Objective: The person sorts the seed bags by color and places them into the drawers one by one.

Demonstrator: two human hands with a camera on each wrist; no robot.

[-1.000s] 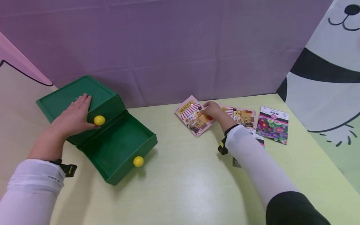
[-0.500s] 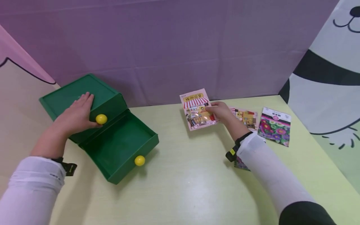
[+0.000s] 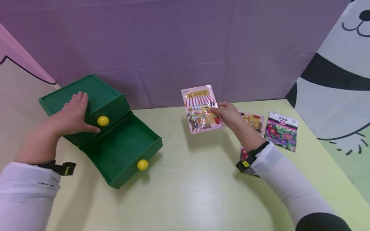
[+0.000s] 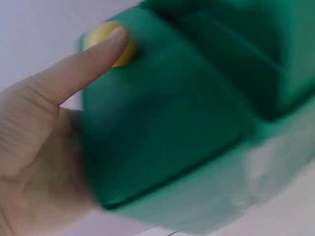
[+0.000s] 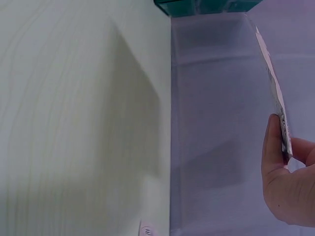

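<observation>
A pink seed packet (image 3: 201,110) with a striped shop awning printed on it is pinched by its right side between the thumb and fingers of my right hand (image 3: 228,116). It hangs over the table, casting a shadow; the right wrist view shows the packet (image 5: 273,81) nearly edge-on. My left hand (image 3: 67,117) lies over the top of a green box (image 3: 92,93), fingers straight and thumb stretched along its front. In the left wrist view the thumb overlaps a yellow knob (image 4: 103,37). The box's open compartment (image 3: 121,150) lies to the right, with another yellow knob (image 3: 142,165) in front.
On the table's right side lie another pink packet (image 3: 253,120) and a flower-printed seed packet (image 3: 281,131). A further flower-printed packet (image 3: 244,154) is partly hidden under the right forearm. A purple cloth (image 3: 173,54) rises behind the table's back edge.
The right hand has lifted the pink packet off the table and turned it more upright. My left hand has slid slightly left on the box top. The box itself stays put.
</observation>
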